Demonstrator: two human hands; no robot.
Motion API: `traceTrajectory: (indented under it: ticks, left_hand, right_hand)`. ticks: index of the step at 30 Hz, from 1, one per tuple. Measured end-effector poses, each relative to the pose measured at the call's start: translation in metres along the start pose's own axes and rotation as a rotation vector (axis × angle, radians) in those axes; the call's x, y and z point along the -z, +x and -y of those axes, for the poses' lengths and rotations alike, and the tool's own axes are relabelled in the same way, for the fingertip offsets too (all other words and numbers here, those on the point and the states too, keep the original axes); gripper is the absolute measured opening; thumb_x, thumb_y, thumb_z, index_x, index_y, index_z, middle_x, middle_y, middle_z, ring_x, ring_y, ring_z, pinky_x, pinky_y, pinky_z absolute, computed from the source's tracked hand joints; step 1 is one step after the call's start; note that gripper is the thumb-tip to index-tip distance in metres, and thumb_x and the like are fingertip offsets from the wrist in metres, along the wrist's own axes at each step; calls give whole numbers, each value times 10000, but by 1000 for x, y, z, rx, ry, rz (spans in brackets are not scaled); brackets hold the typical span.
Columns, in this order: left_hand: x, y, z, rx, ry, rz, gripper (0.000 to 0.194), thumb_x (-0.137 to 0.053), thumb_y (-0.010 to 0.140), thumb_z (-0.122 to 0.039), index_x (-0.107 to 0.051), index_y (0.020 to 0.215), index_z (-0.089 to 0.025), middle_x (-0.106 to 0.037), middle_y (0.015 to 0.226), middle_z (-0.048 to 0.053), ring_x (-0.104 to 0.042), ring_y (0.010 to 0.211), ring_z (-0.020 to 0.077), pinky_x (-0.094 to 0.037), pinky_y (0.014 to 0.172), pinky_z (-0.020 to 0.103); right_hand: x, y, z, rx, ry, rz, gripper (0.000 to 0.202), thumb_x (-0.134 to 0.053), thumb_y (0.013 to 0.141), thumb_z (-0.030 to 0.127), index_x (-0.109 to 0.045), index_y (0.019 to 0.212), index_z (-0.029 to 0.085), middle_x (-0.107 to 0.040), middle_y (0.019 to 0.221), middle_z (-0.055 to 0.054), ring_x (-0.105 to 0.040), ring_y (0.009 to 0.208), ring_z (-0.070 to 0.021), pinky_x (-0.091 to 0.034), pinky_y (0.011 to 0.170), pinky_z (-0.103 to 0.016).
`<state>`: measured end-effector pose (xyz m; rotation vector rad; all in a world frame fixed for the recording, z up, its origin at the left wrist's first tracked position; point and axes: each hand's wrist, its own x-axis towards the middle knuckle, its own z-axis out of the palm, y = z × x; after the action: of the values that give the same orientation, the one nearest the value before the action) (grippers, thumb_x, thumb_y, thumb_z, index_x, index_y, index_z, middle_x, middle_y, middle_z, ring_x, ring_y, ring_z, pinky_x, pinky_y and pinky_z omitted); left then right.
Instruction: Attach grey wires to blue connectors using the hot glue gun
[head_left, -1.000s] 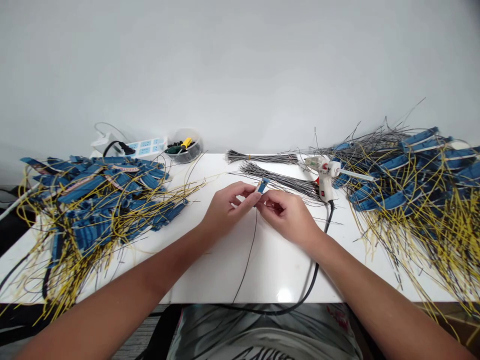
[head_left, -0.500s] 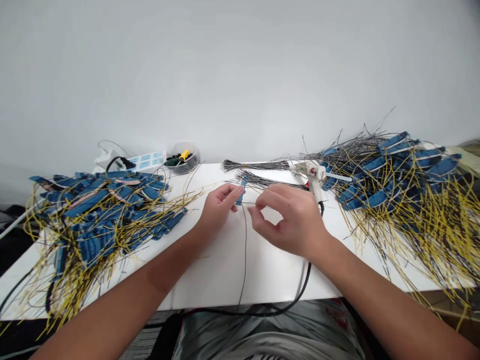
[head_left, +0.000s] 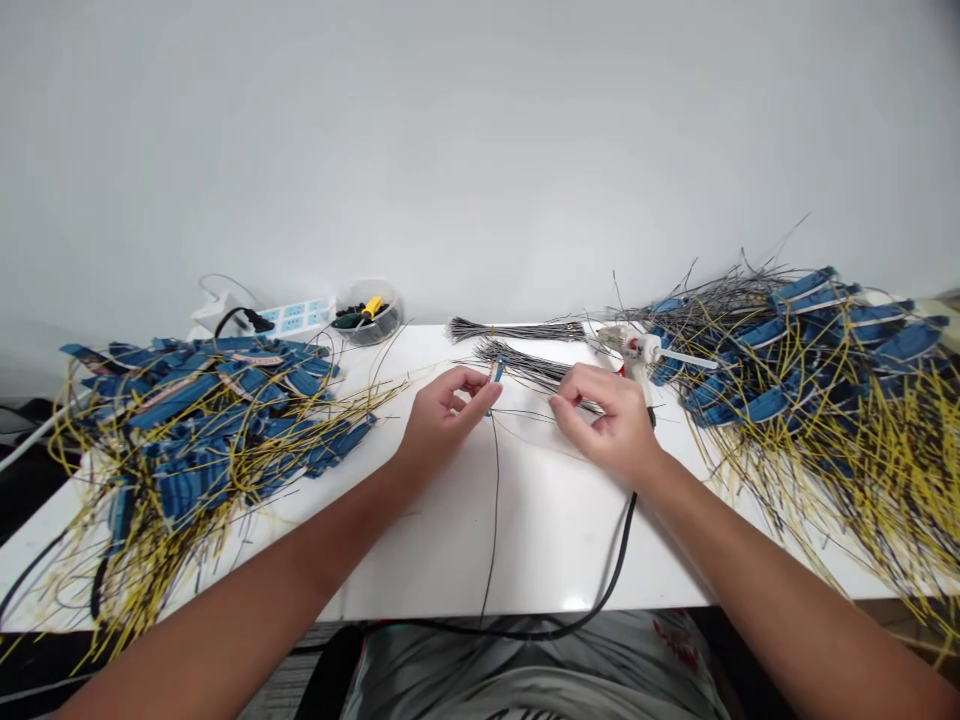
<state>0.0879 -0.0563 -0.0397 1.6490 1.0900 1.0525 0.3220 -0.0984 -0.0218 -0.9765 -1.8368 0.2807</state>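
Observation:
Between thumb and fingers, my left hand (head_left: 448, 412) holds a small blue piece (head_left: 497, 372) near the middle of the table. A thin dark wire (head_left: 495, 510) hangs down from that piece toward the table's front edge. My right hand (head_left: 606, 412) is to the right with thumb and index finger pinched together; thin wires run from the blue piece toward these fingertips, and what they grip is too small to name. Behind the hands lie two bundles of dark wires, a rear one (head_left: 517, 331) and a nearer one (head_left: 525, 362).
Blue pieces with yellow and black wires pile up at left (head_left: 187, 410) and right (head_left: 780, 390). A glue gun (head_left: 637, 350) with a black cable (head_left: 616, 570) sits behind my right hand. A power strip (head_left: 294, 318) and round tub (head_left: 386, 325) stand at the back left.
My right hand has moved right, away from the blue piece, and its fingers look more closed. My left hand with the blue piece has shifted slightly to the right.

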Motion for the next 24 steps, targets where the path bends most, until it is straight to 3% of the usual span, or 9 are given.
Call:
traceTrajectory:
  ticks: [6,13,19,24]
  left_hand:
    - [1,-3,-10,-297,130,0,184,-727,955,-379,-701,941,-198,-652,867,17,-600,822,135,-474,682,242]
    - [-2,-8,-10,-516,203,101,108,-778,921,-266,-710,977,-203,-689,863,20,-603,806,138,-492,664,251]
    - [0,-10,-13,-563,232,102,111,-776,926,-277,-705,971,-205,-685,842,18,-586,779,140,-492,692,279]
    - [-1,-10,-11,-455,194,113,153,-736,956,-355,-712,959,-204,-692,862,37,-609,800,149,-509,660,265]
  right_hand:
    - [-12,-8,11,-14,-23,303,112,-625,939,248,-643,838,204,-653,781,-15,-589,704,-145,-441,672,-298]
    - [-25,-12,10,57,-153,340,47,-621,914,218,-644,881,194,-682,869,-50,-617,824,-192,-448,731,-326]
    - [-31,-15,10,92,-190,371,91,-616,918,213,-645,834,193,-687,881,-58,-595,816,-202,-433,750,-357]
    - [-27,-13,10,96,-147,302,135,-614,918,217,-600,785,199,-635,790,-31,-559,753,-174,-411,698,-326]
